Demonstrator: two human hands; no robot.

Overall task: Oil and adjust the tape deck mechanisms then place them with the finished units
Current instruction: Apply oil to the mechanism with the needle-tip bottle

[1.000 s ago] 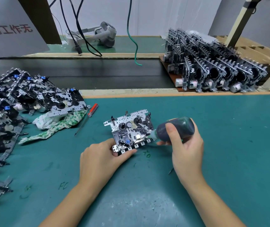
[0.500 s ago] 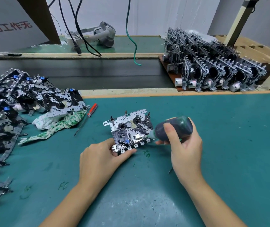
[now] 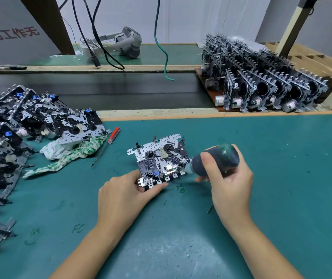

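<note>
My left hand (image 3: pixel 123 193) grips the silver metal tape deck mechanism (image 3: pixel 160 161) by its near corner. My right hand (image 3: pixel 228 179) holds the dark green oil bottle (image 3: pixel 216 159), nozzle at the mechanism's right edge.

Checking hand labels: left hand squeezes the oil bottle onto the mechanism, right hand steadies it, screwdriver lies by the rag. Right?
Hands are swapped. In the head view the right hand holds the oil bottle at the tape deck mechanism; the left hand steadies it. The screwdriver does lie by the rag.
</note>
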